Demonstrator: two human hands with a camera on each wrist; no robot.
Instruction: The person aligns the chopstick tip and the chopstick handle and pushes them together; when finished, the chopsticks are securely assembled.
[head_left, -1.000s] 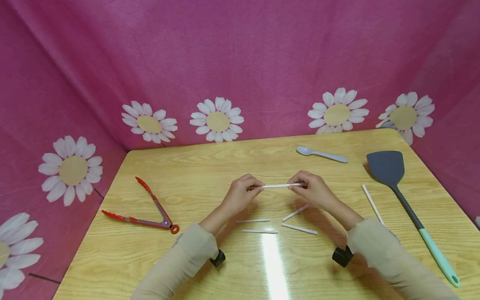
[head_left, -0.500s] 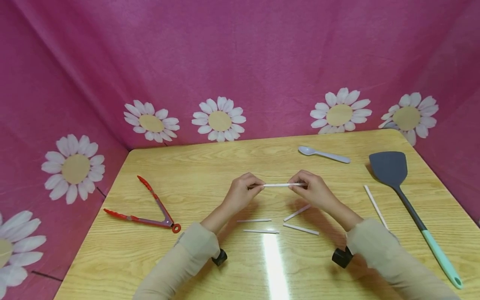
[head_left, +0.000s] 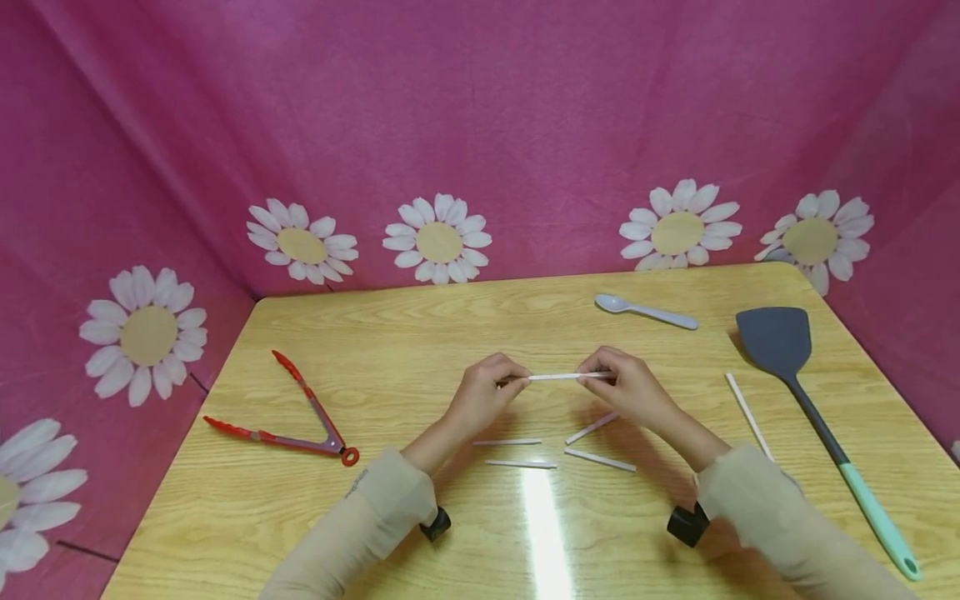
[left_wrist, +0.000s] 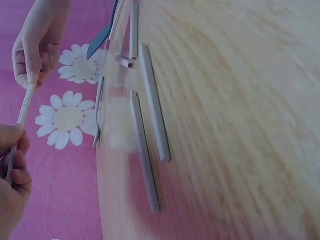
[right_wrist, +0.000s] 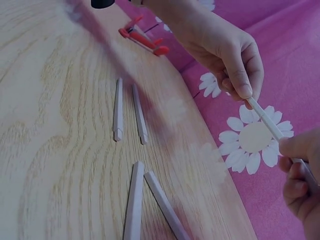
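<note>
Stick, white, slim and plastic-looking (head_left: 553, 377), bridges a person's two bare hands at the centre of the frame, lifted above a yellow wood-grain table (head_left: 225, 517). The left hand (head_left: 480, 392) pinches one end between thumb and curled fingers; the right hand (head_left: 628, 385) grips the other in the same way. Both hands touch it, so neither is nearer: its long axis runs almost level from side to side, one set of fingertips to the other, with a bare span between. In the right wrist view a faint line crosses that span; whether it marks a joint between two pieces cannot be told.

Lower in the frame, four similar pieces lie on the tabletop. An upper-left white stick (head_left: 507, 442) and a lower-left white stick (head_left: 521, 464) rest side by side, roughly parallel to the held one and nearer the left hand. An upper-right white stick (head_left: 592, 427) and a lower-right white stick (head_left: 600, 459) form a V, their near tips just apart at its left, closer to the right hand.

Toward the right edge, another white stick (head_left: 748, 417) lies beside a dark grey spatula with a mint-green handle (head_left: 818, 427). A pale grey spoon (head_left: 648, 312) sits at upper right; red-tipped metal tongs (head_left: 296, 444) lie spread at left.
</note>
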